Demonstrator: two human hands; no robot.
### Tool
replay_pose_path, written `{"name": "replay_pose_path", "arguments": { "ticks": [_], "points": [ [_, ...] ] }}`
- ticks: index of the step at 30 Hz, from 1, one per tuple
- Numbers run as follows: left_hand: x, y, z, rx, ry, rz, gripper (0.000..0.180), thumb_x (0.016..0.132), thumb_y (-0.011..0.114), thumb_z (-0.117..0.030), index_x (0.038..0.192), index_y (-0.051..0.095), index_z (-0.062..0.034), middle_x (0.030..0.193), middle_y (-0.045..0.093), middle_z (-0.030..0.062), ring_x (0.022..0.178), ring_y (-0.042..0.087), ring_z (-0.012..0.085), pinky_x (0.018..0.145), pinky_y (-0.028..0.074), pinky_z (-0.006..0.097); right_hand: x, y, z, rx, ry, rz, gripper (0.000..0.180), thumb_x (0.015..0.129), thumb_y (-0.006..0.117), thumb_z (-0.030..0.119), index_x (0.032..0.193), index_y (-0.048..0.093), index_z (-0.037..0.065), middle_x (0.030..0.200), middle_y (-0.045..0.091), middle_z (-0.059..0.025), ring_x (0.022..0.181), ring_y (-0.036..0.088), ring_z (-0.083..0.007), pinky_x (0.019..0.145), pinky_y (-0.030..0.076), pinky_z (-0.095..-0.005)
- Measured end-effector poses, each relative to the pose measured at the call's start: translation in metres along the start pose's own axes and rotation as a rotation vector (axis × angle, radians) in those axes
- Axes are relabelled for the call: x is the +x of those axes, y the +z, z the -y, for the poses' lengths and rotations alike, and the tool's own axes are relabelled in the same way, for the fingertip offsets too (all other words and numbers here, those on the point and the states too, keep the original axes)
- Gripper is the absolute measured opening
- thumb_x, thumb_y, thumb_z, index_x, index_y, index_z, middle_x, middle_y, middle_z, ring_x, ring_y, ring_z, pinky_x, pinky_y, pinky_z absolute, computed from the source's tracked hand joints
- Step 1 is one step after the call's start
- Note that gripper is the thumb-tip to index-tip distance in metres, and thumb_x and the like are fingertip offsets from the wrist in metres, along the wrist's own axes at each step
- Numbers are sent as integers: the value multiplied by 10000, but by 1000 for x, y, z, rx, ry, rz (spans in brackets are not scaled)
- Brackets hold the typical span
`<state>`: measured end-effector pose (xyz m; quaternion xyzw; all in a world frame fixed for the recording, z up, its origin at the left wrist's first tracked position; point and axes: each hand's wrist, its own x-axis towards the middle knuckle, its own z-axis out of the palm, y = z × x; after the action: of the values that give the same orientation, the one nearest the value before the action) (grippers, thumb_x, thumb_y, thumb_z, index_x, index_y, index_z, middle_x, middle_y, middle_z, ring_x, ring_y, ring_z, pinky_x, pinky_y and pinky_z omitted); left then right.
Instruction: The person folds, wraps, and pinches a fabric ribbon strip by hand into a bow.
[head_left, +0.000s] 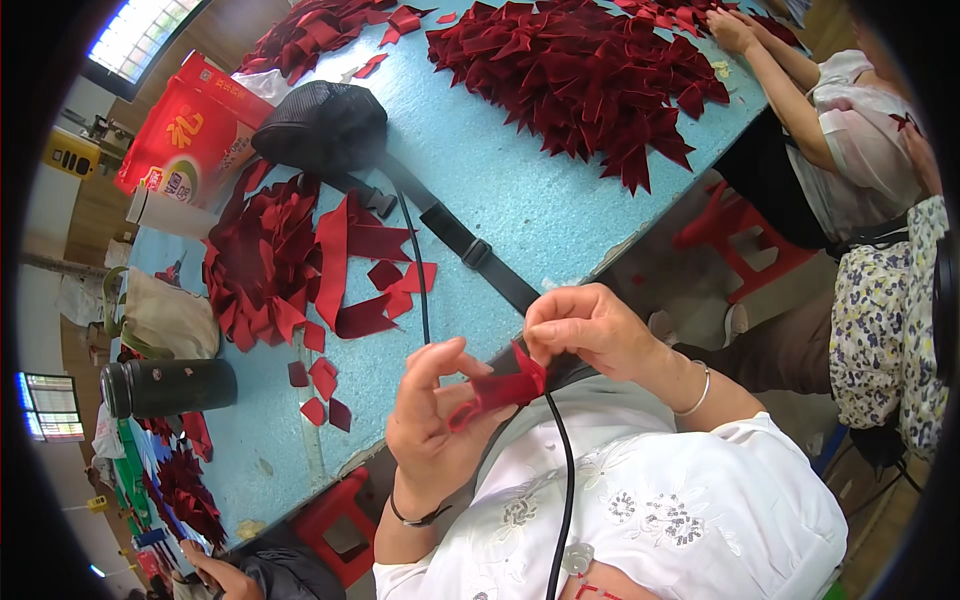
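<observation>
Ribbon of dark red cloth point(500, 390) is held just below the centre of the view, toward 6 o'clock, near the edge of the blue counter point(555, 220). Its upper end is pinched by the grip of the right hand point(600, 330). Along the left hand point(435, 415) it is laid; whether this grip is closed cannot be told. A smaller heap point(265, 265) is seen at 9 o'clock, a larger heap point(580, 85) at 1 o'clock.
</observation>
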<state>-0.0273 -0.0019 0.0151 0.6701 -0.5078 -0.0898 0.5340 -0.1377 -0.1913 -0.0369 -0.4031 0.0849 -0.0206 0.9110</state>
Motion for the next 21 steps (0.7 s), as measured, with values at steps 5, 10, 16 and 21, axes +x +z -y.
{"name": "replay_pose_path", "arguments": {
  "ticks": [5,10,16,21],
  "points": [
    [4,2,1,-329,-240,-25,697,657,780,43,1267,442,55,809,662,46,842,575,148,827,430,311,3,16,11,-127,-355,7,389,765,736,99,1108,595,-15,996,628,-77,934,608,-158,872,469,-295],
    [10,2,2,-412,-327,18,643,712,736,59,1280,436,36,839,620,62,839,567,133,783,450,260,2,16,17,-430,-406,184,436,663,825,82,1029,601,9,906,614,-35,825,557,-102,784,451,-247],
    [13,7,4,-431,-384,-76,615,731,725,53,1274,438,36,897,595,74,847,556,122,768,452,242,-1,14,8,-610,-595,-7,199,720,758,-7,833,598,26,809,608,-16,725,546,-58,635,444,-213],
    [18,11,0,-429,-372,-56,600,743,719,48,1273,438,35,894,593,73,854,556,126,769,453,245,-1,21,11,-427,-619,-13,281,738,720,-59,970,573,-1,947,600,-81,783,586,-91,699,491,-230]
  ]
}}
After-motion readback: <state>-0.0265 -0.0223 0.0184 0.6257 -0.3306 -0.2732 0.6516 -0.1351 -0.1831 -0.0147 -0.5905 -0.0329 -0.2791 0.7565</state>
